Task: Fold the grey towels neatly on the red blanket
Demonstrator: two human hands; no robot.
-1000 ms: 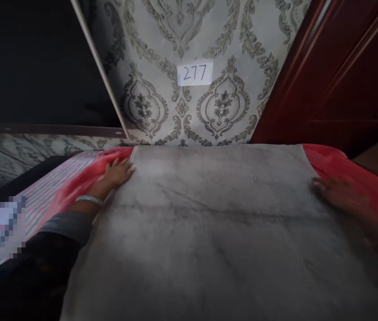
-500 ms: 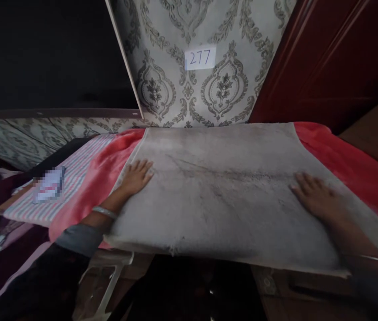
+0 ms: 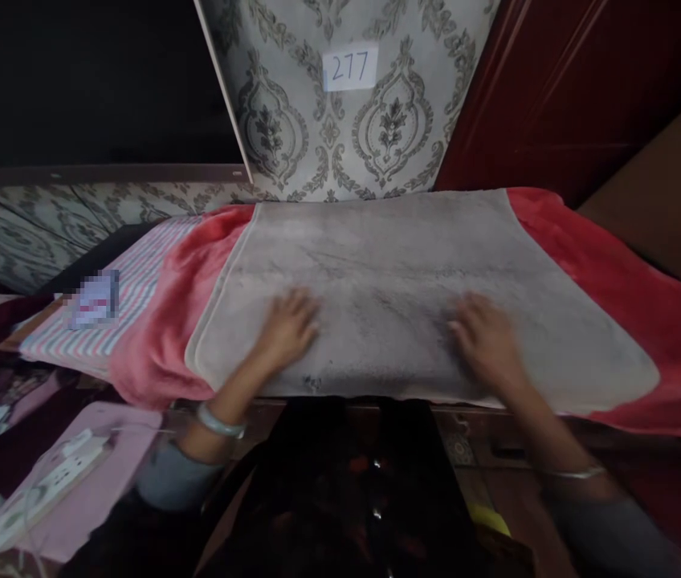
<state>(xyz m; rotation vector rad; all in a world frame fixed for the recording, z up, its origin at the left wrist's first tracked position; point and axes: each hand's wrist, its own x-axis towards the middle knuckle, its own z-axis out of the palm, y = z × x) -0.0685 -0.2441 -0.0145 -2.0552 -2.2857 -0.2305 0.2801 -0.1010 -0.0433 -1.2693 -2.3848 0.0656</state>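
A grey plush cloth [image 3: 377,241] lies spread over a red blanket [image 3: 605,281], with faint dark creases across its middle. My left hand [image 3: 289,325] rests on the grey cloth left of centre, fingers spread, holding nothing. Right of centre, my right hand [image 3: 485,337] is on the same cloth, slightly blurred, with its fingers apart and bent a little. The red blanket shows at both sides of the grey cloth.
A striped cloth [image 3: 136,281] with a blurred package [image 3: 95,301] on it lies at the left. Below it, a power strip [image 3: 57,486] sits on a pink surface [image 3: 129,425]. Behind are a dark screen [image 3: 87,88], patterned wallpaper and a card [image 3: 350,67] reading 277.
Both hands have moved inward over the grey cloth, closer to each other and to the near edge. The cloth's near corners now lie smoother over the red blanket. The view has tilted down.
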